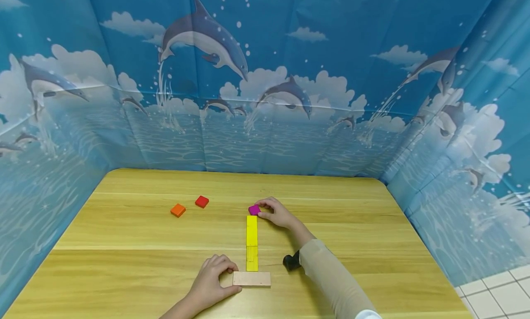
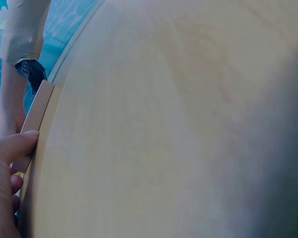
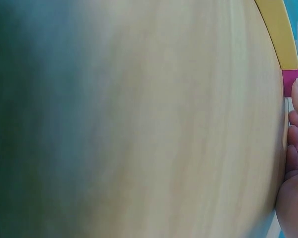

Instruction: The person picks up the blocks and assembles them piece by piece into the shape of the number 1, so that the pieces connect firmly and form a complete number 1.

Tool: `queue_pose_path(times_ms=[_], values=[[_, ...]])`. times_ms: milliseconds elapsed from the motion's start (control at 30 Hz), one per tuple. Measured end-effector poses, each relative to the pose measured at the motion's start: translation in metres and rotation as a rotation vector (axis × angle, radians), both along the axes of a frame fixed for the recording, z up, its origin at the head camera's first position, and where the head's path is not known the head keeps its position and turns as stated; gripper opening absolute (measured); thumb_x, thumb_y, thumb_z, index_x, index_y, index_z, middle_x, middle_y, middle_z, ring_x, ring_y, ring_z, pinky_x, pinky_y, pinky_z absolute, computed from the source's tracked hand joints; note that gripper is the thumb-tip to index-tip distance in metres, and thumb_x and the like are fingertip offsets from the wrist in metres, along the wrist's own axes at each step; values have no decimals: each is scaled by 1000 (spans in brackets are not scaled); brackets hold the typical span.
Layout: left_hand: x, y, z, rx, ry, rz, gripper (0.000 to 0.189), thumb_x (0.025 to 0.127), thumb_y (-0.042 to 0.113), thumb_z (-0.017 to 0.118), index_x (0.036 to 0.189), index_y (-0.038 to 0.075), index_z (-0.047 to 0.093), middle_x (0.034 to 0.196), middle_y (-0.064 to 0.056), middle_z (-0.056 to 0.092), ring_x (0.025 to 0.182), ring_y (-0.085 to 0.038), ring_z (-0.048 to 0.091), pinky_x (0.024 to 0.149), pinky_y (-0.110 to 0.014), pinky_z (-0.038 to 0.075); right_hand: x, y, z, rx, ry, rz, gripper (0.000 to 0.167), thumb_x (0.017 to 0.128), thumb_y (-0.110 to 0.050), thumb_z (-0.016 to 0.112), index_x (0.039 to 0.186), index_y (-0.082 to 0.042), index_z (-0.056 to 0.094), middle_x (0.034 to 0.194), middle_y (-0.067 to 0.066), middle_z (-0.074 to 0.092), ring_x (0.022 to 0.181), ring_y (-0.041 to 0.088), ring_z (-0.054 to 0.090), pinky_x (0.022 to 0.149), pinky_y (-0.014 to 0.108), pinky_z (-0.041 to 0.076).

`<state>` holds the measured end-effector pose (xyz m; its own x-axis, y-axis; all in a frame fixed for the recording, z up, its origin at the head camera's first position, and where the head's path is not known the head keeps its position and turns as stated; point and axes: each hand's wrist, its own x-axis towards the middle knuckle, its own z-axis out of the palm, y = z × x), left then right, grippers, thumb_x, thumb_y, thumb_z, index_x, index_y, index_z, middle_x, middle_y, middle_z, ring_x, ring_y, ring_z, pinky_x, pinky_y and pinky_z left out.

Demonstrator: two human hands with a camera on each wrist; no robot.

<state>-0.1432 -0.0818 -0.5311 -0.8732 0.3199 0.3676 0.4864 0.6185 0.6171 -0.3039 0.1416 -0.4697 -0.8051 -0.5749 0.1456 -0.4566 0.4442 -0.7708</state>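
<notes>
My left hand (image 1: 212,278) pinches the left end of a plain wooden block (image 1: 252,279), thumb on its near side and fingers at its far side. In the left wrist view the thumb (image 2: 27,141) lies against this block's face. Two yellow blocks (image 1: 251,231) run end to end away from the plain block, forming a line. At the far end of that line is a small magenta block (image 1: 254,210). My right hand (image 1: 278,213) holds it between thumb and fingers from the right. In the right wrist view the magenta block (image 3: 290,82) meets the yellow block's end.
An orange square block (image 1: 178,210) and a red square block (image 1: 202,202) lie to the left on the wooden table (image 1: 124,273). A black device (image 1: 291,262) shows at the right forearm. A dolphin-print curtain (image 1: 265,139) stands behind the table and along its sides.
</notes>
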Motion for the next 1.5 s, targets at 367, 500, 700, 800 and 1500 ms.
queue_pose_path(times_ms=[367,500,700,800,1500], values=[[0,0,3,0,-13,2,35,61,36,82,87,29,60,80,23,46,77,1,40,80,-34,35,-7,1,-9,-1,-25,3,30,88,0,57,115,11,53,105,27,49,97,38,46,86,48,38],[0,0,4,-1,-10,3,34,61,37,82,87,29,59,80,23,46,77,1,39,79,-33,35,-18,3,-27,7,-22,-14,32,88,-5,58,117,7,54,106,22,50,98,34,47,86,45,38],[0,1,3,12,17,1,36,61,38,82,86,27,60,80,23,46,77,1,39,78,-34,35,-24,6,-37,33,-30,-29,32,90,-15,58,119,-1,55,108,13,51,99,25,47,88,37,39],[0,0,3,32,23,-2,38,60,40,82,89,26,60,81,23,48,78,1,41,79,-33,35,-24,7,-36,33,-30,-27,31,90,-15,58,118,-3,56,107,12,51,98,24,47,87,36,39],[-16,-19,26,331,40,37,29,70,1,75,96,3,61,87,-7,60,76,-24,50,69,-30,44,-13,4,-26,18,0,7,30,89,-4,56,117,8,53,107,25,50,98,37,47,87,50,37]])
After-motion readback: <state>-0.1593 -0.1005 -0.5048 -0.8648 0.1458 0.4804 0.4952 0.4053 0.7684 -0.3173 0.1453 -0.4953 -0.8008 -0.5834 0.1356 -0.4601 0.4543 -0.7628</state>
